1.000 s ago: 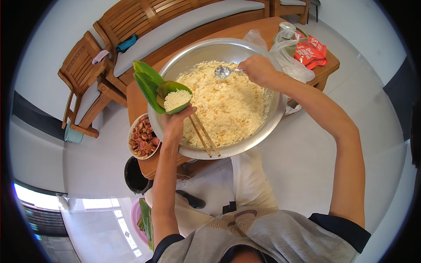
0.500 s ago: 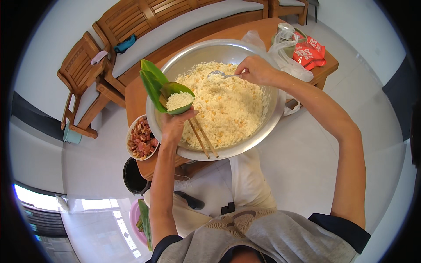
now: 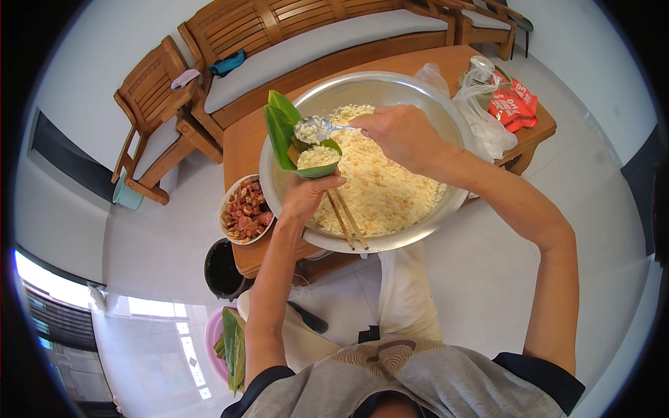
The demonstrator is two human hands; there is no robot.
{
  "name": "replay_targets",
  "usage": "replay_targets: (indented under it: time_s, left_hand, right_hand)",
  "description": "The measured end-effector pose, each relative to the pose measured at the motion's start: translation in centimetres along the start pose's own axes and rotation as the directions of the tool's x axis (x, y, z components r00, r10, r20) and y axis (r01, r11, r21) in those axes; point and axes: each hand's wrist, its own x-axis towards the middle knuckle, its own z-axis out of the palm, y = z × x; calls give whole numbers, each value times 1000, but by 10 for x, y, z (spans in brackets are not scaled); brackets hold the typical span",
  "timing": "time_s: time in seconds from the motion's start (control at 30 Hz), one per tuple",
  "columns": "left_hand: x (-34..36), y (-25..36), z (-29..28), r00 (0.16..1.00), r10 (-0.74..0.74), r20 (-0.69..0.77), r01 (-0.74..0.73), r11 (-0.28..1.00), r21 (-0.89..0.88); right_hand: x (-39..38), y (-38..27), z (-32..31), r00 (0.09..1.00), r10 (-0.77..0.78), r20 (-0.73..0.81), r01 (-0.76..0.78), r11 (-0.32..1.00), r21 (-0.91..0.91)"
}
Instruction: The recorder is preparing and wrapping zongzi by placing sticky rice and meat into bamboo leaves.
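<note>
Left hand (image 3: 310,194), center-left of frame: thumb clamped on the near side of the leaf cone (image 3: 280,136); remaining fingers mostly hidden. The cone stands open above the left side of the basin (image 3: 397,90) and contains rice (image 3: 318,157). Right hand (image 3: 404,136), upper center: thumb and fingers clamped on the handle of the spoon (image 3: 325,128). The spoon, loaded with rice, is positioned at the cone opening; contact cannot be determined. Chopsticks (image 3: 344,219) extend from below the left hand toward the lower basin rim. Meat (image 3: 245,211) is located left of the basin; bag (image 3: 484,132), upper right.
</note>
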Motion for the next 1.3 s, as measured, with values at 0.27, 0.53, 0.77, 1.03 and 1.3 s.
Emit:
replay_targets:
  time_s: [0.27, 0.53, 0.77, 1.03, 1.3]
  left_hand:
    - [1, -5, -2, 998, 57, -5, -57, 998, 9]
    - [2, -5, -3, 992, 119, -35, -109, 971, 213]
    - [-1, 2, 4, 978, 200, -61, -181, 955, 234]
    - [1, 4, 6, 973, 197, -122, -173, 969, 177]
    - [3, 0, 3, 977, 193, -86, -172, 963, 207]
  right_hand:
    - [-30, 54, -7, 803, 425, 418, -569, 755, 325]
    - [-9, 7, -29, 839, 303, 453, -509, 733, 452]
    - [-3, 1, -20, 863, 164, 478, -370, 849, 377]
    - [-7, -2, -16, 808, 275, 521, -523, 742, 419]
    - [-1, -3, -6, 912, 143, 383, -318, 836, 447]
